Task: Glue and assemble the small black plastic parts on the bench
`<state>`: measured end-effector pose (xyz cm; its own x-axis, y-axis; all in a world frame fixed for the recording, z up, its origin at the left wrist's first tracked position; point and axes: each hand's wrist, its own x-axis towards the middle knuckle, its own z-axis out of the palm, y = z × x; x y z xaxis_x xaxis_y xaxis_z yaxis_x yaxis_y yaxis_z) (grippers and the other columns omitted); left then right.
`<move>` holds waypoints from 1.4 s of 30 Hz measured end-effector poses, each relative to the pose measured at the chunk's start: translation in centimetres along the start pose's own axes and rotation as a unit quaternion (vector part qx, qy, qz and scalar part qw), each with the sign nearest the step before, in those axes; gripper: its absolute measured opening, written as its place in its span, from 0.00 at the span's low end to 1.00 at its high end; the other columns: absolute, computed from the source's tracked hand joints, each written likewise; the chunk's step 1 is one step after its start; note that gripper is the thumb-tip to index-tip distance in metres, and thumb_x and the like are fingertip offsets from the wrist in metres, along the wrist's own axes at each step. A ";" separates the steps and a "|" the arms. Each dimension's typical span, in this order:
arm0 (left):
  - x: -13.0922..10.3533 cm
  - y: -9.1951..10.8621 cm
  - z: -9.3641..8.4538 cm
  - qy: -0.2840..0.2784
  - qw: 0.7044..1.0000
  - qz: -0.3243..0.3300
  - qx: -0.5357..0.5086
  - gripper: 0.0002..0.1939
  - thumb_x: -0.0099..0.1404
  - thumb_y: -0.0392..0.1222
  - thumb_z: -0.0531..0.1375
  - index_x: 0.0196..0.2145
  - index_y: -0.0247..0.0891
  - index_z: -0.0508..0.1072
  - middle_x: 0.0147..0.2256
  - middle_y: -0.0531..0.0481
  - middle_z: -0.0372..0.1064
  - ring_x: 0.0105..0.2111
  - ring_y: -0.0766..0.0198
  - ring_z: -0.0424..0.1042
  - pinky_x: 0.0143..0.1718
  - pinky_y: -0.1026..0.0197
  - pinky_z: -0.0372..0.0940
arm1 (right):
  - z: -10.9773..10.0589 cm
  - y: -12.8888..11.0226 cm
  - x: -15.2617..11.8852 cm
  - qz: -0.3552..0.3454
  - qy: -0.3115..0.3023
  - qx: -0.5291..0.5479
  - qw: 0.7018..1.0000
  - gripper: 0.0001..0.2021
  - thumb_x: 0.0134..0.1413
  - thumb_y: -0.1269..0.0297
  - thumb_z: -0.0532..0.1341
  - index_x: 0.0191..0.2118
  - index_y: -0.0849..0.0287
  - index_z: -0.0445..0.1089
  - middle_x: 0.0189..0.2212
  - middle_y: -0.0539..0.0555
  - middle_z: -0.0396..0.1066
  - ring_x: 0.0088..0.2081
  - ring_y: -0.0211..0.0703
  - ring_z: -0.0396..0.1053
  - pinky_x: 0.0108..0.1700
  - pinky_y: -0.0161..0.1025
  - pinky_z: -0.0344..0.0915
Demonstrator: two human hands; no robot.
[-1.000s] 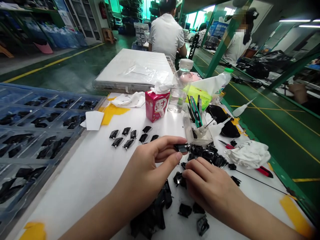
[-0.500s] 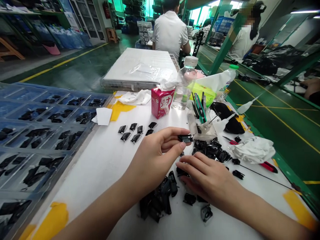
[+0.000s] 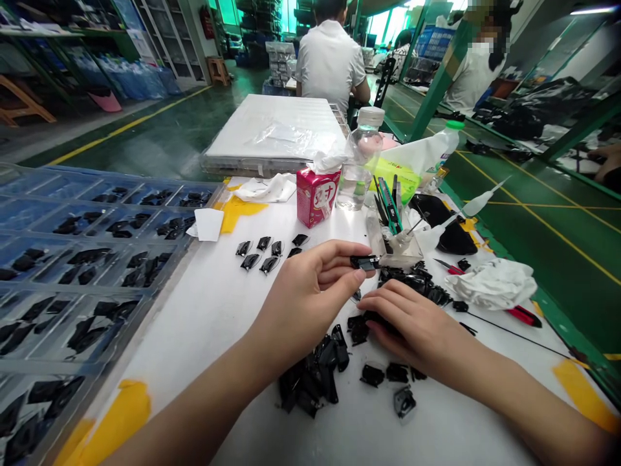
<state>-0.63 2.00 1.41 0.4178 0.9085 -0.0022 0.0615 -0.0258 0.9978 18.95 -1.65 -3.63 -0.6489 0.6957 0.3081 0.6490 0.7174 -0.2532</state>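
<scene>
Between the thumb and fingers of my left hand [image 3: 310, 285] is a small glossy black plastic part [image 3: 365, 262], raised over the white tabletop. My right hand [image 3: 412, 320] rests lower, to the right, fingers curled in among loose black parts. Something dark shows between its thumb and fingers; whether it is gripped or just lies behind is hidden. One pile of black parts [image 3: 315, 375] lies below my left wrist, another pile [image 3: 412, 281] beyond my right hand. Several parts with clear film tabs [image 3: 250, 261] stand in loose rows left of my left hand.
A blue compartment tray [image 3: 160, 278] of black parts fills the left side. At the back stand a pink tissue box [image 3: 317, 197], a clear bottle [image 3: 356, 175] and a tool holder [image 3: 400, 249]. Crumpled white cloth [image 3: 497, 287] and a red-handled tool [image 3: 524, 316] lie right.
My right hand has shifted slightly up and right, and its fingers have curled further. My left hand keeps the black part, almost unmoved. The whole view has shifted slightly.
</scene>
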 end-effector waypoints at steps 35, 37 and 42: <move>-0.5 -0.3 0.3 -0.013 0.983 0.122 0.133 0.08 0.61 0.32 0.64 0.39 0.38 0.75 0.34 0.58 0.78 0.33 0.73 0.78 0.38 0.78 0.70 | -4.6 -1.5 -1.8 0.020 0.178 -0.055 0.982 0.10 0.58 0.78 0.59 0.43 0.58 0.69 0.39 0.55 0.68 0.38 0.41 0.69 0.37 0.39 0.68; -0.5 -0.4 0.3 -0.021 0.978 0.146 0.149 0.08 0.60 0.31 0.64 0.38 0.38 0.75 0.34 0.58 0.78 0.32 0.74 0.77 0.38 0.78 0.70 | -4.8 -1.8 -2.2 0.023 0.179 -0.066 0.981 0.12 0.58 0.78 0.59 0.45 0.56 0.70 0.36 0.53 0.68 0.36 0.40 0.69 0.35 0.39 0.68; -0.5 -0.7 0.2 -0.026 0.967 0.187 0.170 0.08 0.60 0.30 0.64 0.38 0.38 0.75 0.32 0.58 0.78 0.29 0.72 0.77 0.37 0.75 0.71 | -4.5 -2.2 -2.8 0.082 0.159 -0.044 0.983 0.17 0.59 0.80 0.57 0.48 0.53 0.71 0.37 0.52 0.70 0.37 0.41 0.71 0.39 0.39 0.68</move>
<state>-0.66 1.52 0.67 0.5128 0.7875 0.3419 0.1877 -0.4914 0.8505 21.08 -5.33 0.18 -0.3848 0.7447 0.5453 0.7755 0.5812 -0.2466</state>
